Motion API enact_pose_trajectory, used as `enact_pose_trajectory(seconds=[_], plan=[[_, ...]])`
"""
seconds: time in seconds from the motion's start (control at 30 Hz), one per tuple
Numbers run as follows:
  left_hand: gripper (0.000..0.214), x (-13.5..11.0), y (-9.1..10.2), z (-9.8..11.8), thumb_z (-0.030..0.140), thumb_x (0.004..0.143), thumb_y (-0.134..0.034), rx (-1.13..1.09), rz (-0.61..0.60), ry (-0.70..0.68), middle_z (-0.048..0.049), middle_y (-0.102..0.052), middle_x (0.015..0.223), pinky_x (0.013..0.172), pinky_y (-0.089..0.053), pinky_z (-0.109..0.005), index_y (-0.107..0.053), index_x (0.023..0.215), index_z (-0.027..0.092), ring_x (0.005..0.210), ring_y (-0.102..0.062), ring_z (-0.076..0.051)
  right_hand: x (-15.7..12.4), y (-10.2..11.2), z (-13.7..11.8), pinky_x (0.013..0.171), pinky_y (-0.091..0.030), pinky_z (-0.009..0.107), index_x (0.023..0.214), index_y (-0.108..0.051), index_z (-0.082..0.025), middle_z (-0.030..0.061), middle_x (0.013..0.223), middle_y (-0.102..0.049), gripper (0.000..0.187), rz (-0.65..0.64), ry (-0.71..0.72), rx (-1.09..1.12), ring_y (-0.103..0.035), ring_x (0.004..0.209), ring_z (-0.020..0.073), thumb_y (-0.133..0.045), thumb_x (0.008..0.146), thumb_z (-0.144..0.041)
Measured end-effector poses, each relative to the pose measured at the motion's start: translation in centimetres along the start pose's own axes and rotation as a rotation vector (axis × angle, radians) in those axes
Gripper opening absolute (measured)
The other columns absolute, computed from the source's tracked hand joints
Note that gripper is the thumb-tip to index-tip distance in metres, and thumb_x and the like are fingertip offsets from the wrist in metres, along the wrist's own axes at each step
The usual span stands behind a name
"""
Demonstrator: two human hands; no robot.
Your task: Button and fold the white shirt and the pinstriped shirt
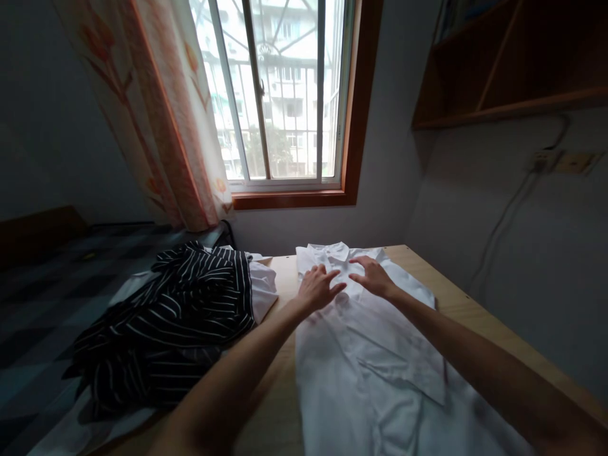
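A white collared shirt [332, 373] lies spread on the wooden table, its collar at the far end and one sleeve folded across the front. Over its upper left part is my left hand [319, 286], fingers apart and nothing held. My right hand [373, 277] is just below the collar on the right, thumb and fingers spread, also without anything in it. Both hands are at the shirt's chest; whether they touch the cloth or hover slightly above it I cannot tell.
Left of the shirt, a heap of black-and-white striped clothing [190, 304] rests over white cloth. Bare wood of the table [275, 380] shows between them. A checked bed [33, 316] stands at left, a curtained window [285, 95] behind, a wall shelf [513, 104] at upper right.
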State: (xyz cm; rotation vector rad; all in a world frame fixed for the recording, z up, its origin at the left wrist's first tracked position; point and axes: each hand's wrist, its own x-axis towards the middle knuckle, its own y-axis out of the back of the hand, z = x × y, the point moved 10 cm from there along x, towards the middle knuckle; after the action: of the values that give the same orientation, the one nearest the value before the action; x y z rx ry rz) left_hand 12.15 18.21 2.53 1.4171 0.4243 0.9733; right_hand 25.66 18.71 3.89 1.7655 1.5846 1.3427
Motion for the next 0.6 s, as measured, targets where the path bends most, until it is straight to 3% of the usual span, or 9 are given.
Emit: enact_pose_trajectory(seconds=[0.1, 0.17, 0.23, 0.33, 0.47, 0.6], plan=[[0.055, 4.1, -1.8, -1.4, 0.064, 0.090, -0.040, 0.044, -0.072, 0.059, -0.0152, -0.062, 0.110, 0.089, -0.043, -0.045, -0.065, 0.121, 0.026, 0.105, -0.058, -0.035, 5.4, -3.8, 1.6, 0.102, -0.040, 0.034, 0.119, -0.062, -0.015, 0.0107, 0.127, -0.062, 0.040, -0.040, -0.055, 0.011, -0.054, 0.119, 0.0221, -0.062, 0.079, -0.015], [0.057, 5.4, -3.2, -2.8, 0.065, 0.090, -0.037, 0.042, -0.137, 0.098, -0.0162, -0.062, 0.110, 0.085, -0.044, -0.044, -0.068, 0.113, 0.024, 0.102, -0.060, -0.035, 7.5, -6.0, 2.3, 0.103, -0.038, 0.030, 0.121, -0.062, -0.013, 0.0099, 0.129, -0.061, 0.043, -0.071, -0.058, 0.029, -0.054, 0.120, 0.0186, -0.056, 0.079, -0.006], [0.056, 5.6, -3.9, -4.1, 0.063, 0.091, -0.036, 0.012, -0.130, 0.138, -0.0163, -0.063, 0.109, 0.080, -0.046, -0.041, -0.068, 0.110, 0.021, 0.096, -0.063, -0.033, 8.8, -7.3, 2.6, 0.105, -0.036, 0.028, 0.122, -0.061, -0.013, 0.0090, 0.129, -0.062, 0.045, -0.075, -0.046, 0.041, -0.054, 0.120, 0.0164, -0.051, 0.080, -0.003], [0.042, 4.8, -3.4, -6.1, 0.053, 0.093, -0.041, -0.061, 0.029, 0.228, -0.0131, -0.065, 0.104, 0.074, -0.044, -0.034, -0.064, 0.105, 0.020, 0.087, -0.064, -0.027, 10.1, -8.7, 2.2, 0.107, -0.034, 0.032, 0.121, -0.063, -0.016, 0.0083, 0.131, -0.061, 0.041, -0.085, 0.002, 0.003, -0.052, 0.123, 0.0190, -0.058, 0.081, -0.009], [0.018, 3.0, -1.9, -8.5, 0.032, 0.090, -0.047, -0.181, 0.291, 0.392, -0.0068, -0.066, 0.087, 0.072, -0.041, -0.029, -0.061, 0.085, 0.020, 0.080, -0.062, -0.020, 10.8, -10.8, -0.8, 0.107, -0.032, 0.038, 0.113, -0.068, -0.019, 0.0092, 0.135, -0.058, 0.034, -0.142, 0.145, -0.151, -0.048, 0.125, 0.0248, -0.066, 0.080, -0.024], [0.012, 2.0, -1.4, -9.8, 0.027, 0.086, -0.049, -0.297, 0.398, 0.483, -0.0034, -0.062, 0.075, 0.070, -0.042, -0.028, -0.058, 0.080, 0.021, 0.073, -0.059, -0.019, 11.1, -11.8, -3.3, 0.107, -0.028, 0.036, 0.095, -0.072, -0.017, 0.0110, 0.122, -0.065, 0.018, -0.116, 0.176, -0.187, -0.049, 0.121, 0.0245, -0.061, 0.085, -0.026]])
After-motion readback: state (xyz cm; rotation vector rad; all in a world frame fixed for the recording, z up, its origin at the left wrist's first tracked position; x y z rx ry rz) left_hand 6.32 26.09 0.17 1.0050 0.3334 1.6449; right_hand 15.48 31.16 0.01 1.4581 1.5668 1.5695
